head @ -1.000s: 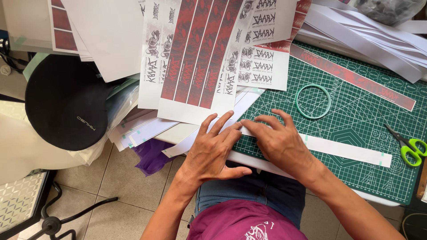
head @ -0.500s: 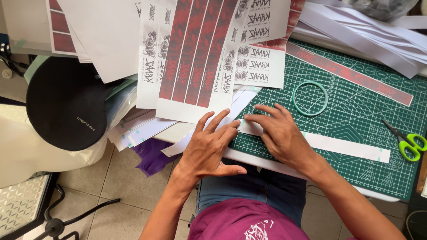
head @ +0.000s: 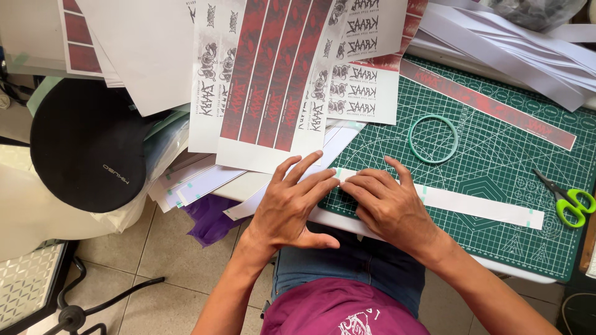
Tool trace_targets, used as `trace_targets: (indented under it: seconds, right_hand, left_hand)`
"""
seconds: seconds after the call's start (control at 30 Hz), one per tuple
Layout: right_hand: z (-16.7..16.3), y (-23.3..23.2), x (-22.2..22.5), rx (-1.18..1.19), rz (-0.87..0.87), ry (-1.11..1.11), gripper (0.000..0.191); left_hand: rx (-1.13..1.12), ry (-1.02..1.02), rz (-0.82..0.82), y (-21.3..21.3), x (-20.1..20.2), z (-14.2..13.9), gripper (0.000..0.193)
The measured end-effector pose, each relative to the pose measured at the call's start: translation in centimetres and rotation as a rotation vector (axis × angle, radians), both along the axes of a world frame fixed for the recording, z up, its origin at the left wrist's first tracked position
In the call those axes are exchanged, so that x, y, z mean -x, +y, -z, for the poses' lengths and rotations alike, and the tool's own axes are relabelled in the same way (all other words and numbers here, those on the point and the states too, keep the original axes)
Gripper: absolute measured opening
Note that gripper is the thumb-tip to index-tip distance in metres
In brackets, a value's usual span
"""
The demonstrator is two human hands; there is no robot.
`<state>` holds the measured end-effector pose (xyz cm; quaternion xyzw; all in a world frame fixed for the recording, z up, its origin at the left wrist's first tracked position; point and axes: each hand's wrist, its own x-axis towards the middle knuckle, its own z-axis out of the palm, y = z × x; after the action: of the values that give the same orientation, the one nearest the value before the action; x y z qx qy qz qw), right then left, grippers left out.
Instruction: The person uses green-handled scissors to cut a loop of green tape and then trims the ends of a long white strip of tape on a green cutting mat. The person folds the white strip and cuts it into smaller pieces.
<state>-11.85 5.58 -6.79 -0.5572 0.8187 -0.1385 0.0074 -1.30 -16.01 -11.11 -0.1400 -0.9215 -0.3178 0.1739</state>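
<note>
Head view: long white paper strip flat on green gridded cutting mat atop counter.
Pressed at its near end by left hand and right hand, both open, fingers spread flat, fingertips almost meeting. Matte strip, pale green tape tabs at edges; mint ring and green scissors nearby.

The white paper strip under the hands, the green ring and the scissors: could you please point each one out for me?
white paper strip [head: 478,206], head view, on its bare middle right of the hands.
green ring [head: 412,141], head view, on its left rim.
scissors [head: 574,205], head view, on the green handles.
</note>
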Motion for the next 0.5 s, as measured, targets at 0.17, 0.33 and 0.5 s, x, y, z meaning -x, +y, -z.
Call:
trace_targets:
  seconds: [0.17,0.33,0.5]
  right_hand:
    - [0.16,-0.39,-0.02,-0.01,0.004,0.006,0.044]
    - [0.0,-0.39,-0.11,-0.003,0.003,0.014,0.043]
    - [-0.09,-0.37,-0.06,-0.003,-0.001,0.013,0.042]
  left_hand:
    - [0.096,0.015,-0.06,-0.14,0.32,-0.1,0.107]
    - [0.135,0.01,-0.053,0.08,0.57,0.08,0.108]
    - [0.183,0.005,-0.069,0.28,0.59,0.53,0.109]
